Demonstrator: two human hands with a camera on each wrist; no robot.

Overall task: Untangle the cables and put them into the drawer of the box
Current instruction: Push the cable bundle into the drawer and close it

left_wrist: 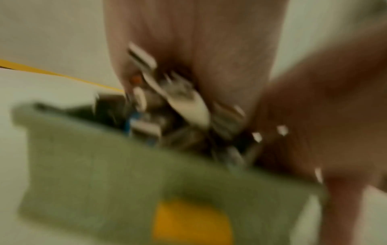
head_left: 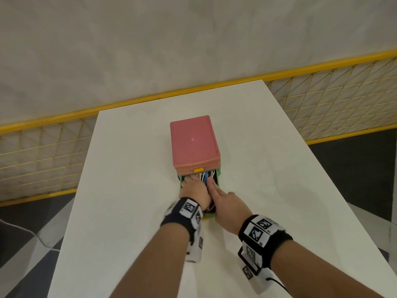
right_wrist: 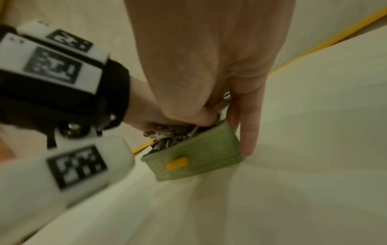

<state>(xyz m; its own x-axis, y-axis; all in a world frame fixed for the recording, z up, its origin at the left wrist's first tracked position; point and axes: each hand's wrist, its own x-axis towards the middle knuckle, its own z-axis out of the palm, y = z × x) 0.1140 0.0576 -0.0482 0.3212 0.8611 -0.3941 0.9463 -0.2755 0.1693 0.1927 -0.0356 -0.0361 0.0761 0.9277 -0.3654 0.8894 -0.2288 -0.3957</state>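
Pressing cables into drawer: both hands flat, fingers extended, grasping nothing.

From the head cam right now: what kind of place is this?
Probably a fenced data-collection bay, not a home: a plain white table holding only a pink-lidded box with a green pull-out drawer, a yellow-railed wire mesh fence around it, and tag-marked camera bands on both wrists.

Both hands on cables, drawer open
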